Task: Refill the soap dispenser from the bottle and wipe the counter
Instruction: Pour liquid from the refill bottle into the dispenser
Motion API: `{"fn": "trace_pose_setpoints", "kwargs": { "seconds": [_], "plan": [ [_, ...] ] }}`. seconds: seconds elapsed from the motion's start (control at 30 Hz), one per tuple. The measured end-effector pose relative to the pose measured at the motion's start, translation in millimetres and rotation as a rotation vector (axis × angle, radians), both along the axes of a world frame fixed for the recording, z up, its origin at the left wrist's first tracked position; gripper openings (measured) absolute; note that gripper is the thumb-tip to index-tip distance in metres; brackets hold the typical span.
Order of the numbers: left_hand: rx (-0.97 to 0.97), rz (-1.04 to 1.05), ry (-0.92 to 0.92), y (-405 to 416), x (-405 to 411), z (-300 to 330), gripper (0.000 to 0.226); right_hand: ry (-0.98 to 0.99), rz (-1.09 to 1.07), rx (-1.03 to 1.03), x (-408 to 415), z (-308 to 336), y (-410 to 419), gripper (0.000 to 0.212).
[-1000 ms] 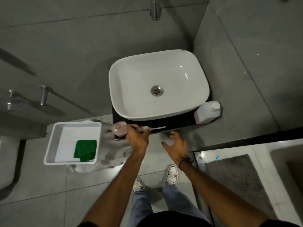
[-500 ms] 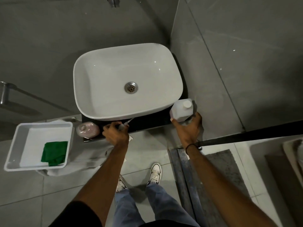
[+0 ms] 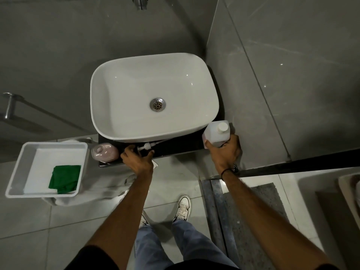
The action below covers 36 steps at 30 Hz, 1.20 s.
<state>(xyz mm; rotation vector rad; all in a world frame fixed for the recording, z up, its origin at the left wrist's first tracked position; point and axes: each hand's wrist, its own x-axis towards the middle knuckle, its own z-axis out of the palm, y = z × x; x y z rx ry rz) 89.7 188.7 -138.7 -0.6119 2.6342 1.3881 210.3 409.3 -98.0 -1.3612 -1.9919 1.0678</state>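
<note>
A pink soap dispenser body [image 3: 105, 152] stands with its top off at the left end of the black counter [image 3: 179, 148]. Its white pump head [image 3: 145, 147] lies on the counter just right of it, the tube running under the basin rim. My left hand [image 3: 138, 161] holds the pump between thumb and fingers. At the counter's right end, against the wall, my right hand [image 3: 224, 152] grips a capped white refill bottle [image 3: 217, 133]. A folded green cloth [image 3: 65, 179] lies in a white tray [image 3: 46, 146] to the left.
A white basin [image 3: 153, 94] fills most of the counter, leaving only a narrow front strip. The tray rests on something draped in white cloth [image 3: 109, 188]. Grey tiled walls [image 3: 272, 75] close in behind and on the right. A metal rail [image 3: 9, 104] sticks out at left.
My left hand carried the pump head away from the dispenser body and lowered it onto the counter. My right hand reached to the counter's right end and closed on the refill bottle.
</note>
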Motion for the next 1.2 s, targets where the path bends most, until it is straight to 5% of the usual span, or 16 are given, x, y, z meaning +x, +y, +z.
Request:
{"fn": "trace_pose_setpoints", "kwargs": {
  "seconds": [0.23, 0.37, 0.43, 0.53, 0.63, 0.7, 0.83, 1.0, 1.2],
  "plan": [
    [-0.049, -0.022, -0.037, -5, 10, 15, 0.073, 0.034, 0.063, 0.055, 17, 10, -11, 0.072],
    [-0.025, -0.110, 0.169, -7, 36, 37, 0.033, 0.047, 0.236, 0.000, 29, 19, -22, 0.066],
    [0.081, -0.298, 0.295, -4, 46, 57, 0.018, -0.006, 0.358, -0.008, 33, 22, -29, 0.062],
    [0.091, -0.848, 0.468, 6, 45, 95, 0.026, -0.059, 0.517, 0.000, 33, 22, -42, 0.061],
    [-0.227, -1.365, 0.691, 18, 28, 116, 0.039, -0.123, 0.665, 0.006, 32, 23, -54, 0.069],
    [-0.469, -1.497, 0.845, 20, 21, 120, 0.034, -0.162, 0.710, 0.006, 32, 22, -60, 0.076],
    [-0.650, -1.540, 0.823, 15, 26, 121, 0.036, -0.189, 0.750, 0.058, 39, 17, -65, 0.079],
    [-0.684, -1.281, 0.405, 20, 40, 120, 0.052, -0.227, 0.779, 0.190, 43, 9, -66, 0.067],
    [-0.609, -1.065, 0.415, 12, 48, 120, 0.074, -0.261, 0.728, 0.165, 52, 2, -53, 0.068]
  ]
}}
